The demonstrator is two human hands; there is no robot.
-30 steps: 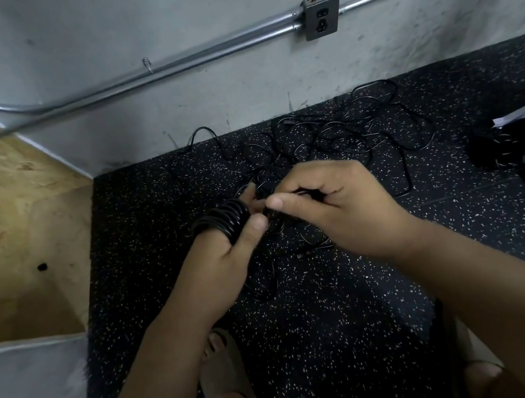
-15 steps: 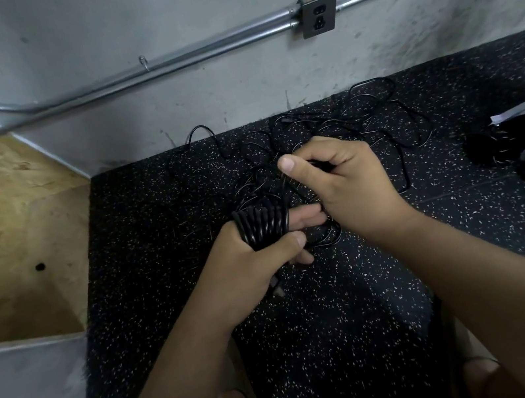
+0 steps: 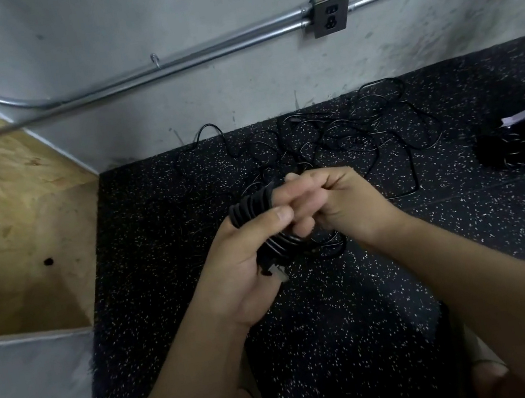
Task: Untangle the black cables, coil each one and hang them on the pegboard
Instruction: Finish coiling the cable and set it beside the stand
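Left hand (image 3: 246,257) gripped 1 part-wound coil (image 3: 248,206), right hand (image 3: 341,203) pinched its next loop, floor tangle (image 3: 345,122) sat unsorted, nothing hung.

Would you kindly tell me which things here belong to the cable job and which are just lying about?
Job: cable coil around the left hand; right hand gripping that cable; tangled cables on the floor.
Lying about: wall outlet; metal conduit; plywood panel.
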